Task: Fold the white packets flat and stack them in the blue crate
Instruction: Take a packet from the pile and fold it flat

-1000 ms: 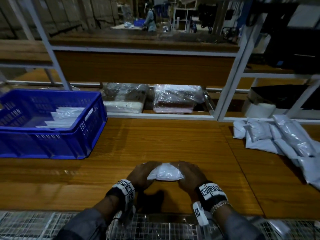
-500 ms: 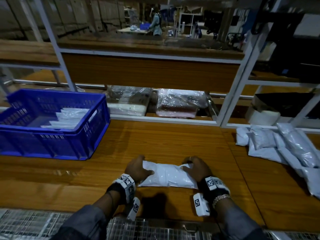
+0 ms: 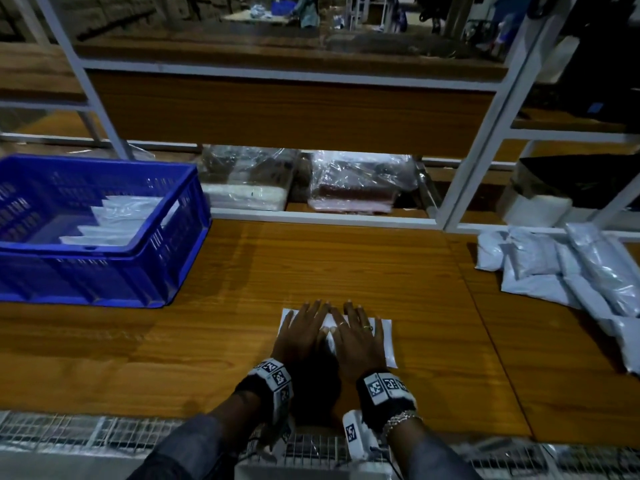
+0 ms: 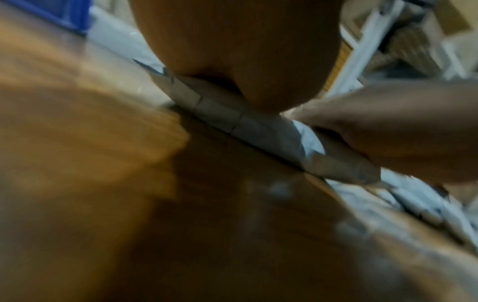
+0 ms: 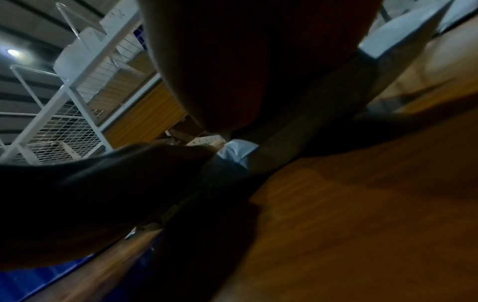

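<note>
A white packet [image 3: 386,341] lies flat on the wooden table near its front edge. My left hand [image 3: 304,327] and right hand [image 3: 356,330] press down on it side by side, fingers straight and spread, hiding most of it. In the left wrist view the packet's creased edge [image 4: 258,126] shows under my palm. Only a small bit of the packet [image 5: 238,151] shows in the dark right wrist view. The blue crate [image 3: 86,278] stands at the left with several folded white packets [image 3: 117,220] stacked inside. A pile of unfolded white packets [image 3: 571,271] lies at the right.
Behind the table a low shelf holds two plastic-wrapped bundles [image 3: 249,181] [image 3: 360,181], framed by white metal posts [image 3: 478,150]. A white roll [image 3: 533,209] sits on the right shelf. Wire mesh [image 3: 69,434] runs along the table's near edge.
A second ago both hands held the packet bunched between curled fingers. They then spread it out on the table, and now lie flat on top of it.
</note>
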The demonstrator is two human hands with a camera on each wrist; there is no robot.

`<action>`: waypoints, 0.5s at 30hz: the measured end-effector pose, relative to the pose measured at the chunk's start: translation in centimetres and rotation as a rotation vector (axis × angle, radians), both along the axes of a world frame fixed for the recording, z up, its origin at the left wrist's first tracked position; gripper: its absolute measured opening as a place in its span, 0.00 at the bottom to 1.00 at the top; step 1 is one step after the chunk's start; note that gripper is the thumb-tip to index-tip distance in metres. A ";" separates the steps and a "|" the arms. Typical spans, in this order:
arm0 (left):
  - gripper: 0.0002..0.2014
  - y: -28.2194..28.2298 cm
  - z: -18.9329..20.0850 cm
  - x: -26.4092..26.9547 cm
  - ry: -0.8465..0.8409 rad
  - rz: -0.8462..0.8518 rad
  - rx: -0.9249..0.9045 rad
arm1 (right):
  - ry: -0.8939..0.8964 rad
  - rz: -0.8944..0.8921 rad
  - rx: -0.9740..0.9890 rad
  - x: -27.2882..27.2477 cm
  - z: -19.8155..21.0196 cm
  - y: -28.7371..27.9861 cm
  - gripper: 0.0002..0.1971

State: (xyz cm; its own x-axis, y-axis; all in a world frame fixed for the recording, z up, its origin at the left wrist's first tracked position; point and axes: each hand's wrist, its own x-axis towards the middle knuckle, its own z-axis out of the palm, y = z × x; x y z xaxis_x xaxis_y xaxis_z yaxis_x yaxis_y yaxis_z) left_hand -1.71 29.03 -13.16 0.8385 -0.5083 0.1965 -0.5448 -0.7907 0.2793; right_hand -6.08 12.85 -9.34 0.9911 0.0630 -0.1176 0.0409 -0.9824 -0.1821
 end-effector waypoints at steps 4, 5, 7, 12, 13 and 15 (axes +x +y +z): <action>0.29 -0.3 -0.5 0.1 -0.004 0.032 0.053 | -0.116 -0.012 0.003 0.0 -1.1 0.0 0.33; 0.30 -0.5 -0.4 0.0 0.003 0.043 0.051 | -0.106 -0.019 0.013 0.1 -1.3 -0.1 0.31; 0.30 -0.7 -0.4 -0.3 0.006 0.050 0.046 | -0.099 -0.016 0.017 0.3 -1.8 -0.1 0.31; 0.26 -0.6 -0.2 -0.3 0.034 0.085 0.024 | -0.066 -0.023 0.090 0.4 -1.0 -0.1 0.39; 0.26 -0.7 0.0 -0.4 0.057 0.100 0.018 | -0.079 -0.038 0.117 0.3 -0.9 -0.2 0.40; 0.30 -0.5 0.0 -0.6 0.088 0.155 -0.010 | -0.115 -0.091 0.175 -0.1 -0.6 -0.5 0.40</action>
